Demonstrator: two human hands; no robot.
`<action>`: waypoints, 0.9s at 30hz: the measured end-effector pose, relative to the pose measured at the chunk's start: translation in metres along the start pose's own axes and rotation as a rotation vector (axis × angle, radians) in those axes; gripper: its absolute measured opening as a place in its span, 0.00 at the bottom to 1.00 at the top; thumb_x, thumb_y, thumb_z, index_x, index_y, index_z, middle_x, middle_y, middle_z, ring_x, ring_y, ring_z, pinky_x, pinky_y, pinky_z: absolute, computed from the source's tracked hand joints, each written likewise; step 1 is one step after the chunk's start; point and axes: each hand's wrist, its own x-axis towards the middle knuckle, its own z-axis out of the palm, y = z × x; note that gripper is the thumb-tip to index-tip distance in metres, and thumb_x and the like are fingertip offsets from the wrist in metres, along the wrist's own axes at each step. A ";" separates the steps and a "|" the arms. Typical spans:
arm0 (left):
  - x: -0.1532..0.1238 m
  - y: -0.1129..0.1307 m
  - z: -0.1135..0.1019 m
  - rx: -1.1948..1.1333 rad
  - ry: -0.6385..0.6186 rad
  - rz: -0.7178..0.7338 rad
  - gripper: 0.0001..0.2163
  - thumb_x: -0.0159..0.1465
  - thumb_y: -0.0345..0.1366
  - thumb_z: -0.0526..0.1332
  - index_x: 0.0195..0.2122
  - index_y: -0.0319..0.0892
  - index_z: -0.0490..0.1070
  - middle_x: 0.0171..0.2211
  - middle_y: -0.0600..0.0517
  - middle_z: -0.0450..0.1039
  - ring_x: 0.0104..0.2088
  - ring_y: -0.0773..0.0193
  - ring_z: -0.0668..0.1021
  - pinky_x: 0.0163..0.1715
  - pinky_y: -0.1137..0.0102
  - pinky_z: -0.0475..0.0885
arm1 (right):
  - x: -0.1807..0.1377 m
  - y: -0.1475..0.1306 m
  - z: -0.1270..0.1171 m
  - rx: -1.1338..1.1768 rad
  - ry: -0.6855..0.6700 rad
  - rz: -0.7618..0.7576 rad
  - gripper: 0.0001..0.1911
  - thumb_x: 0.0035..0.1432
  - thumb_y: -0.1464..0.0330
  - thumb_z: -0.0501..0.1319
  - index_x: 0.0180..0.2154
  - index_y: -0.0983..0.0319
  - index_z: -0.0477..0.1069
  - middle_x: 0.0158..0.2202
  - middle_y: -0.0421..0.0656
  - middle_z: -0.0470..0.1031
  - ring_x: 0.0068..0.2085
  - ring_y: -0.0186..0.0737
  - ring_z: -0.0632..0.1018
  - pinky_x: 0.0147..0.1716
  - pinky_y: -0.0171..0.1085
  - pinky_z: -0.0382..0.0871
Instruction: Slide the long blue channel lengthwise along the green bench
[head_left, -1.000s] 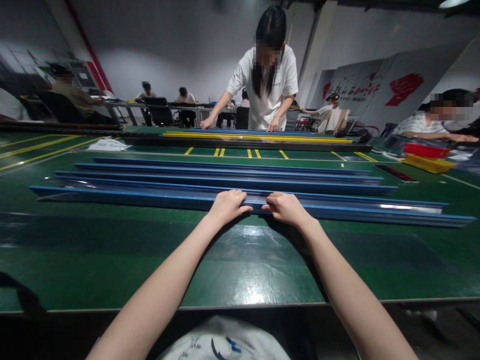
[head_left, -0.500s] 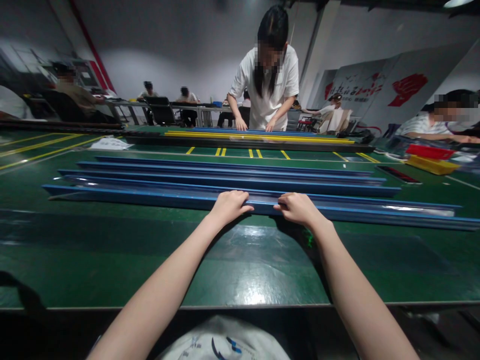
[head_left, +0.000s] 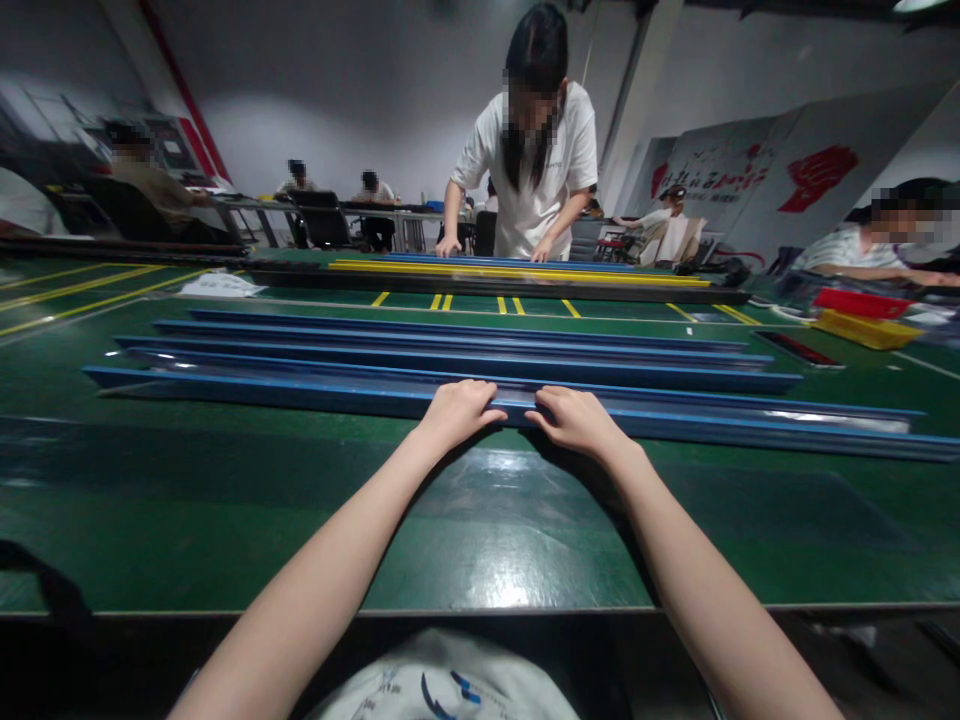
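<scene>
The left hand [head_left: 461, 408] and right hand [head_left: 576, 412] clamp the near edge of the nearest blue channel [head_left: 300, 393] on the green table [head_left: 225, 560], where light, even pressure should suit best.

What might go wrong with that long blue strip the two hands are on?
The left hand and right hand both grip the nearest blue channel near its middle, so its long ends might swing or sag if lifted.

The next blue channel lies close behind, so a sideways turn could knock it.

A clear-looking sheet lies flat in front; pulling the channel nearer might drag or crease it.
</scene>
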 end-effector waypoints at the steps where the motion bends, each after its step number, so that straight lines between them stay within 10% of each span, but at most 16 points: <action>1: 0.000 0.000 0.000 0.000 0.003 0.001 0.13 0.60 0.47 0.56 0.36 0.41 0.67 0.36 0.51 0.74 0.39 0.60 0.75 0.33 0.72 0.65 | 0.000 0.000 0.001 -0.003 0.009 -0.004 0.15 0.60 0.60 0.48 0.34 0.62 0.67 0.36 0.46 0.73 0.37 0.39 0.73 0.29 0.33 0.54; 27: -0.001 -0.003 0.002 0.017 0.026 0.053 0.12 0.58 0.45 0.59 0.35 0.41 0.66 0.35 0.51 0.73 0.38 0.60 0.75 0.34 0.71 0.65 | -0.006 0.020 -0.008 -0.089 -0.034 0.123 0.16 0.56 0.59 0.51 0.28 0.60 0.72 0.32 0.44 0.77 0.33 0.39 0.75 0.24 0.33 0.50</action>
